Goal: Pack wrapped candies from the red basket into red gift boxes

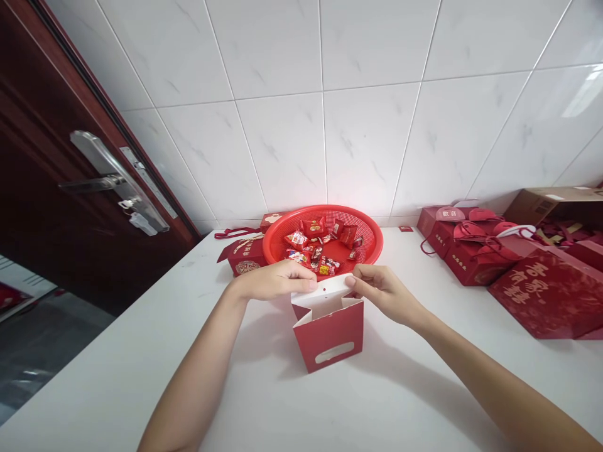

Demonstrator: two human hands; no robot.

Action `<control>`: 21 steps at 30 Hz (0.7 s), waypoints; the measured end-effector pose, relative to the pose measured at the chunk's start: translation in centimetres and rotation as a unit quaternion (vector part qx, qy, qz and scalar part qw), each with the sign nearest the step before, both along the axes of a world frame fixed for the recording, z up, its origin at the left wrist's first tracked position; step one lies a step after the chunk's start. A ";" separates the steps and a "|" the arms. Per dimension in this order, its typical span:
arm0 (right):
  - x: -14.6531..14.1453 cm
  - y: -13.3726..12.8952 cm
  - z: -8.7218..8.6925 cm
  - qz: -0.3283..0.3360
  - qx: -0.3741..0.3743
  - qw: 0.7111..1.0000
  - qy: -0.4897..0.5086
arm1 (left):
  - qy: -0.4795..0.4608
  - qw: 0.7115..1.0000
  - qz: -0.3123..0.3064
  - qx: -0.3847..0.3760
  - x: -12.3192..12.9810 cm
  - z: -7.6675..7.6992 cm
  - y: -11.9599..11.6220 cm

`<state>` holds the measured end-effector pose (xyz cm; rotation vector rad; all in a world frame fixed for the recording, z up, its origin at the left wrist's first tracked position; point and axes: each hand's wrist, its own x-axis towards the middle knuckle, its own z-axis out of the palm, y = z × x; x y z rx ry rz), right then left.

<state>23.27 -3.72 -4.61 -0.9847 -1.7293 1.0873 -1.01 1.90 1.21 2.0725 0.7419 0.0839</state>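
Note:
A red paper box [332,336] with a white inside stands upright on the white table, its top open and a pale oval cutout low on its near side. My left hand [277,280] pinches the left end of its raised white flap [325,289], thumb on top. At the flap's right end my right hand [381,290] grips in the same way, fingers curled behind it. Two small holes show in the flap between my thumbs. Just behind the box sits a red plastic basket [377,242] with several wrapped candies [313,226] in it.
Left of the basket lies a red box [247,254] with a ribbon. Several red gift boxes [471,251] and a large red bag [541,292] stand at the right, by a brown cardboard box [541,204]. A tiled wall bounds the table [117,364]; a dark door [47,125] is at left.

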 end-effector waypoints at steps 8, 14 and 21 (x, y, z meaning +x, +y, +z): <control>0.3 -0.5 0.2 -0.062 0.090 0.993 -0.045 | -0.066 0.993 0.052 0.082 0.0 0.3 -0.2; 0.4 -0.4 -0.1 -0.067 0.109 0.990 -0.060 | -0.072 0.990 0.067 0.101 0.2 0.4 -0.7; 1.8 0.8 0.8 -0.090 0.093 0.991 -0.039 | -0.116 0.984 0.097 0.098 -0.3 -0.4 0.6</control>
